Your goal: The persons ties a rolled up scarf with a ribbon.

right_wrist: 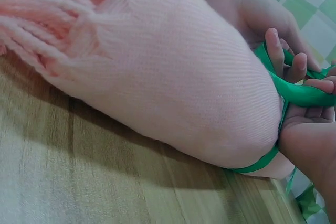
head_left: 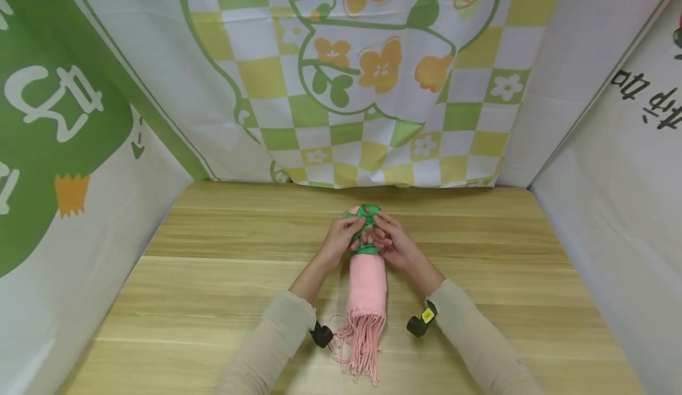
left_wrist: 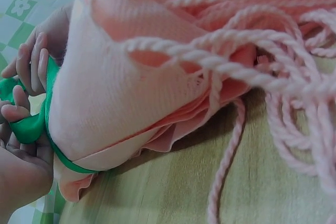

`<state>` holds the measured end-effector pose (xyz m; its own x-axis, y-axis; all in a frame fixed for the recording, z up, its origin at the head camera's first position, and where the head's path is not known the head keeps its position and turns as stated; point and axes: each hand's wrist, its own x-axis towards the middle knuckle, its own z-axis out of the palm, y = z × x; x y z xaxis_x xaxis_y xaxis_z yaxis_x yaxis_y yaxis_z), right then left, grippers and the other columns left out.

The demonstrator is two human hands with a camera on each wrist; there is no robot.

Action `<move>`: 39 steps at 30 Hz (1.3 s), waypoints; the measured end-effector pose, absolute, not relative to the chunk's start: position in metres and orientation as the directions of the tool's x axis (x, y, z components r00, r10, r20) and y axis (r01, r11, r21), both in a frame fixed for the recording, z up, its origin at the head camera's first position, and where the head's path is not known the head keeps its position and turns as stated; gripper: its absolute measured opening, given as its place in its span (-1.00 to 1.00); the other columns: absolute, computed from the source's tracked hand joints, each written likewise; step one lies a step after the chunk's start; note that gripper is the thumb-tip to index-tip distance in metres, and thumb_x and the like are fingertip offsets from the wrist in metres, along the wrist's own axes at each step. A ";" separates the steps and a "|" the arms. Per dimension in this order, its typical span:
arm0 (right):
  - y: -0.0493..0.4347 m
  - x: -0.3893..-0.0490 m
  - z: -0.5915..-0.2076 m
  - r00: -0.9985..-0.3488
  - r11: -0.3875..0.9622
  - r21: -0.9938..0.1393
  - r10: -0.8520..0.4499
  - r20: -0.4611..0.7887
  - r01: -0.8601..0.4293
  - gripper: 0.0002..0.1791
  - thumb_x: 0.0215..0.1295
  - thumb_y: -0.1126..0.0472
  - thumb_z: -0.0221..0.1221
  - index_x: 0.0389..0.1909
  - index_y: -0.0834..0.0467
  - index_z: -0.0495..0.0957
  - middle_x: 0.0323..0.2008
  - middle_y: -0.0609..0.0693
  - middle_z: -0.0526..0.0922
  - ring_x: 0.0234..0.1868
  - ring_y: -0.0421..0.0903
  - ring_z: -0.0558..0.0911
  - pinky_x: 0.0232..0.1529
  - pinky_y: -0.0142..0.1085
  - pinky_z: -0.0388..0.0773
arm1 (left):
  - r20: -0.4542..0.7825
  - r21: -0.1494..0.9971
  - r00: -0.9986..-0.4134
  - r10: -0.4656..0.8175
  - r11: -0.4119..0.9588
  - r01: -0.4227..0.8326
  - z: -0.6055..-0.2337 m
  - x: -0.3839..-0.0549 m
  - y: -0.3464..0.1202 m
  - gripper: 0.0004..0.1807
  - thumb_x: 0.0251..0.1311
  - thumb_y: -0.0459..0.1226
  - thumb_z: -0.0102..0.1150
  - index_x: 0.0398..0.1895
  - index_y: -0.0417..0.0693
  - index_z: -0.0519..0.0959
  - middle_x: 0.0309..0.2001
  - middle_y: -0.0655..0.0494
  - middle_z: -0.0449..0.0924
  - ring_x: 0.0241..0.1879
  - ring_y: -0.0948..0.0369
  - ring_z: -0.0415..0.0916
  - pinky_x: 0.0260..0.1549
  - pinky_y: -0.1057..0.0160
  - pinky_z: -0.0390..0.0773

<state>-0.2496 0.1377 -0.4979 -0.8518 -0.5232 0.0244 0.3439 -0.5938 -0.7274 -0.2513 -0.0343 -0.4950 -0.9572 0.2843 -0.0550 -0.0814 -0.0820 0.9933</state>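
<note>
A rolled pink scarf (head_left: 367, 283) with a twisted fringe (head_left: 365, 344) lies lengthwise on the wooden table, fringe toward me. Around its far part runs a green ribbon (head_left: 366, 249), seen as a band about the roll in the left wrist view. Above the scarf my left hand (head_left: 341, 236) pinches the ribbon between thumb and fingers. Opposite it, my right hand (head_left: 395, 242) pinches another stretch of the same ribbon. A green loop stands between the two hands. In the right wrist view, ribbon (right_wrist: 307, 94) passes over the curled fingers. The crossing of the ribbon is partly hidden by fingers.
The wooden table (head_left: 224, 300) spreads out on both sides of the scarf. A checked, flower-printed cloth (head_left: 373, 116) hangs at its back edge. Printed sheets stand left and right. Each wrist carries a small black camera (head_left: 421, 321).
</note>
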 end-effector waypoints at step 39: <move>0.128 -0.246 -0.495 -0.985 0.096 -0.995 -0.174 0.003 -0.020 -0.59 0.20 0.45 0.24 0.08 0.33 0.43 -0.21 0.02 0.54 -0.30 -0.24 0.52 -0.31 -0.48 0.52 | -0.061 0.982 -0.966 0.252 -0.158 -0.103 -0.489 -0.251 -0.040 -0.64 0.49 -0.20 0.00 -0.49 -0.15 0.55 -0.62 0.21 0.49 -0.67 0.34 0.28 -0.56 0.45 0.36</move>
